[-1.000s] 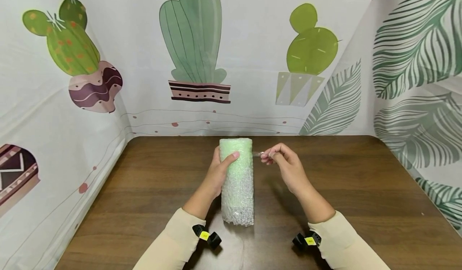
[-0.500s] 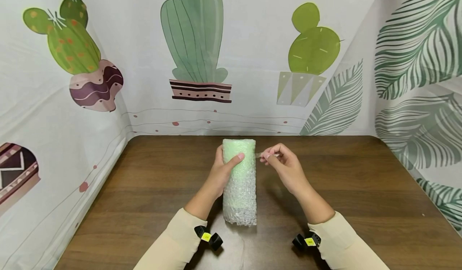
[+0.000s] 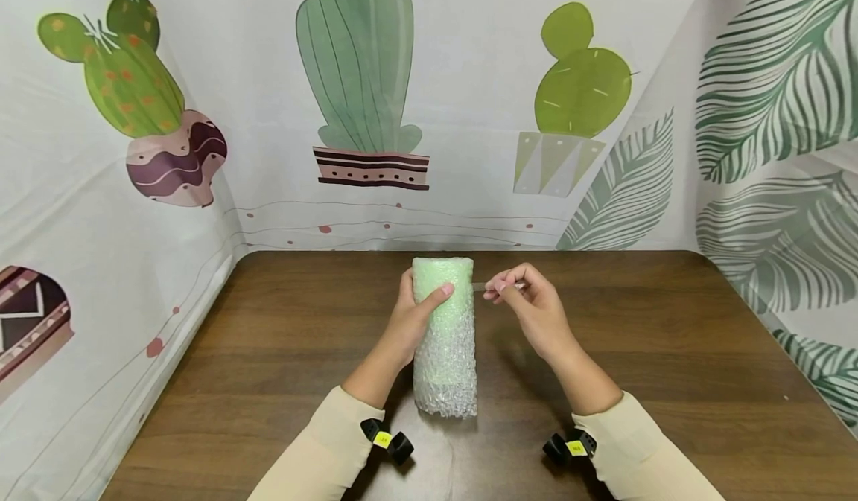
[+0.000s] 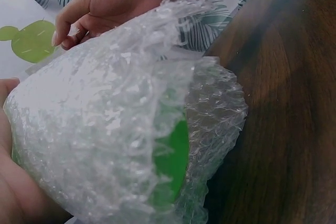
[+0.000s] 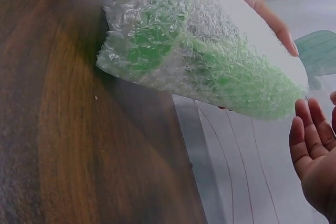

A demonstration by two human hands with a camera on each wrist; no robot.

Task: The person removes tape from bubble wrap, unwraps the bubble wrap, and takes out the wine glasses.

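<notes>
Wrapped roll: an upright-looking bundle in clear bubble wrap [image 3: 445,363], pale green toward its far end and silvery toward its near end, in front of you near the middle of the tabletop [image 3: 670,337]; you cannot tell from these views whether its near end touches the wood.
Green inside: a brighter green piece [image 4: 176,161] shows within the ragged near end of the wrap in the left wrist view.
Left hand: your left hand [image 3: 410,316] grips the roll from its left side, thumb laid across the front, the other fingers mostly hidden behind it.
Right hand: your right hand [image 3: 532,301] is just right of the roll, thumb and index finger narrowed in a pinch on a clear strip.
Clear strip: this thin, see-through strip [image 3: 479,287] bridges the small gap between the roll's right edge, near its far end, and your fingers.
Sleeves: cream cuffs [image 3: 331,430], with a black wrist device [image 3: 385,440] carrying a yellow label at each wrist.
Backdrop: white cloth [image 3: 469,77] printed with potted cacti and green leaves, behind the dark brown wood.
</notes>
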